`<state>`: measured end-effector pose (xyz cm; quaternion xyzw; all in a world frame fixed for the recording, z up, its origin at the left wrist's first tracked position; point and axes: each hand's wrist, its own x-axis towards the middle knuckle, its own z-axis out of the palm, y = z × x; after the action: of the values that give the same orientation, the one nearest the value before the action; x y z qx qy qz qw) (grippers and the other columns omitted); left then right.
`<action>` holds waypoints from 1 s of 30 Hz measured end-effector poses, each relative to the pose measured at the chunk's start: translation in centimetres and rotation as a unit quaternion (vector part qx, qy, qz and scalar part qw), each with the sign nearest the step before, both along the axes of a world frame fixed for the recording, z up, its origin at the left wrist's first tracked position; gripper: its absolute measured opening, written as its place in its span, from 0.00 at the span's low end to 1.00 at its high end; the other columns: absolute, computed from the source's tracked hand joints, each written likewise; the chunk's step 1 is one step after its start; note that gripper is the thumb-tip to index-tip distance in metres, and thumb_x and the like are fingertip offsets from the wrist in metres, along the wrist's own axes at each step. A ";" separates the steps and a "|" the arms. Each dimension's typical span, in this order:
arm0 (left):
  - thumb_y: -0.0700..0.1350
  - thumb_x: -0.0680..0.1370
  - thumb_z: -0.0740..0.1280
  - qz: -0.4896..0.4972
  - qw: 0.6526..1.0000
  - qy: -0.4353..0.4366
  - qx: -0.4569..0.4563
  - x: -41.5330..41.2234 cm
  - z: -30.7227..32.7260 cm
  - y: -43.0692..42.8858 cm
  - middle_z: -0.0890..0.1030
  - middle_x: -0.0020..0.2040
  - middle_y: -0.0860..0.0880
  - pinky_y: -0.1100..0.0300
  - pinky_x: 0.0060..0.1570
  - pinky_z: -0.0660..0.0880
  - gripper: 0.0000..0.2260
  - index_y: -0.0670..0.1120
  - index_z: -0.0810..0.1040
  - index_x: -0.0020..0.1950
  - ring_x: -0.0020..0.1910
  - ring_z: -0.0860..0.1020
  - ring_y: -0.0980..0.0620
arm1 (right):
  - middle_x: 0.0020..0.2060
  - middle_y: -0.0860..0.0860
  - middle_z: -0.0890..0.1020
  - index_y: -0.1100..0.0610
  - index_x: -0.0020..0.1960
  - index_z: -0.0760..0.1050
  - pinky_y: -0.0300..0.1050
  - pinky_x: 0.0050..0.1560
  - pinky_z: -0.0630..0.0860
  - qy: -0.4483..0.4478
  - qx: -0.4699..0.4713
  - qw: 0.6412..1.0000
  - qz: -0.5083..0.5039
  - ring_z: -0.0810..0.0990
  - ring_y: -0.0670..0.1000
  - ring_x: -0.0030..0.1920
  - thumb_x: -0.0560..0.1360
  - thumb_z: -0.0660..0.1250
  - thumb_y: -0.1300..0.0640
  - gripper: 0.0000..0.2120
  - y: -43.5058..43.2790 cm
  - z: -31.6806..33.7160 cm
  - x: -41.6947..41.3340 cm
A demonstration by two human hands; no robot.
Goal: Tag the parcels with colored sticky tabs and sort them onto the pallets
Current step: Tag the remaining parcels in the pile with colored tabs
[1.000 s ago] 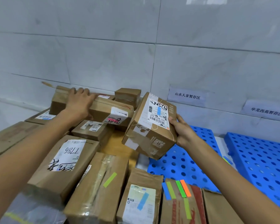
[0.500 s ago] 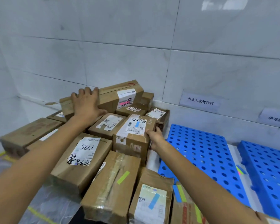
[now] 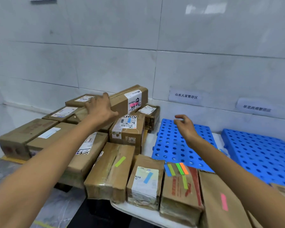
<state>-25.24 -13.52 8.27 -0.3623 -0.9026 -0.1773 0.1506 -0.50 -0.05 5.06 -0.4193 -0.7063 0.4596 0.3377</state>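
Note:
My left hand [image 3: 101, 107] rests on a long cardboard parcel with a pink tab [image 3: 130, 100] that lies tilted on top of the pile at the back left. Just below it stands a squarish box with a blue tab [image 3: 129, 127] on its label, set among the other parcels. My right hand [image 3: 184, 125] hovers over the middle blue pallet [image 3: 174, 145], fingers loosely curled, holding nothing. In front, a box carries spare blue, green and orange sticky tabs [image 3: 177, 168].
Several brown parcels crowd the left pile and the near row: one with a green tab [image 3: 120, 161], one with a blue tab [image 3: 148, 177], one with a pink tab [image 3: 224, 202]. A second blue pallet [image 3: 262, 153] lies at the right. Two wall signs hang above the pallets.
My right hand set the blue-tabbed box down into the pile, let go of it and drew back to the right over the blue pallet. My left hand stayed on the long parcel.

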 end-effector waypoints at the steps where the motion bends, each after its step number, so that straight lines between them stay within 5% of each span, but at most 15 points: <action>1: 0.58 0.65 0.73 -0.003 1.000 -0.008 -0.009 0.3 0.1 0.5 0.75 0.59 0.40 0.39 0.59 0.68 0.33 0.44 0.66 0.63 0.61 0.70 0.38 | 0.59 0.61 0.75 0.56 0.64 0.69 0.57 0.49 0.73 0.000 0.006 1.000 -0.001 0.75 0.63 0.51 0.80 0.57 0.58 0.13 -0.2 0.4 0.6; 5: 0.62 0.67 0.72 -0.028 0.997 -0.035 -0.067 1.8 -1.0 3.2 0.73 0.64 0.40 0.38 0.61 0.66 0.39 0.43 0.61 0.68 0.65 0.69 0.38 | 0.58 0.63 0.77 0.52 0.59 0.72 0.63 0.57 0.71 -0.014 0.024 0.999 0.023 0.73 0.67 0.59 0.80 0.58 0.58 0.10 -0.2 0.6 2.1; 8: 0.65 0.68 0.68 -0.040 0.989 -0.047 -0.136 1.7 -2.1 6.0 0.73 0.65 0.42 0.42 0.61 0.67 0.41 0.44 0.58 0.70 0.64 0.71 0.40 | 0.55 0.57 0.79 0.53 0.58 0.74 0.61 0.54 0.74 -0.017 0.042 0.997 0.066 0.73 0.67 0.58 0.79 0.59 0.58 0.10 1.6 0.5 2.0; 13: 0.72 0.65 0.65 -0.013 0.963 -0.052 -0.262 -0.2 -2.1 11.3 0.73 0.65 0.43 0.47 0.57 0.74 0.46 0.43 0.60 0.71 0.61 0.74 0.43 | 0.51 0.53 0.81 0.51 0.52 0.76 0.29 0.41 0.72 0.001 0.094 0.986 0.140 0.78 0.45 0.50 0.78 0.60 0.59 0.07 8.7 0.8 0.9; 16: 0.72 0.68 0.60 -0.031 0.946 -0.062 -0.317 0.6 -0.2 13.0 0.69 0.69 0.43 0.49 0.62 0.70 0.43 0.43 0.61 0.72 0.64 0.71 0.43 | 0.48 0.50 0.82 0.49 0.52 0.76 0.28 0.45 0.74 -0.004 0.109 0.982 0.155 0.78 0.43 0.52 0.78 0.61 0.58 0.07 11.7 2.1 1.3; 20: 0.72 0.69 0.57 -0.066 0.961 -0.181 -0.201 0.6 4.9 10.5 0.67 0.72 0.43 0.46 0.63 0.68 0.40 0.47 0.58 0.73 0.68 0.68 0.43 | 0.46 0.47 0.82 0.49 0.53 0.76 0.37 0.50 0.76 -0.006 0.047 0.988 0.144 0.80 0.41 0.51 0.79 0.60 0.58 0.08 12.4 6.4 2.9; 26: 0.61 0.76 0.60 0.008 0.956 -0.288 -0.048 2.3 10.3 -1.1 0.79 0.52 0.46 0.55 0.44 0.71 0.20 0.48 0.72 0.60 0.46 0.76 0.49 | 0.44 0.48 0.82 0.53 0.51 0.77 0.39 0.53 0.75 -0.054 -0.102 0.969 0.217 0.80 0.41 0.47 0.80 0.57 0.60 0.10 3.8 13.6 3.6; 30: 0.51 0.78 0.64 0.081 0.937 -0.339 -0.035 3.0 10.0 -8.9 0.79 0.51 0.45 0.56 0.47 0.71 0.13 0.44 0.75 0.56 0.48 0.76 0.48 | 0.39 0.48 0.82 0.53 0.47 0.77 0.46 0.49 0.77 -0.085 -0.144 0.944 0.284 0.79 0.54 0.41 0.80 0.57 0.62 0.12 -2.1 14.5 1.0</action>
<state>-22.19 -22.38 18.30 -0.2115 -0.9320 -0.2450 -0.1634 0.54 -2.16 19.53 -0.2828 -0.7482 0.5964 0.0677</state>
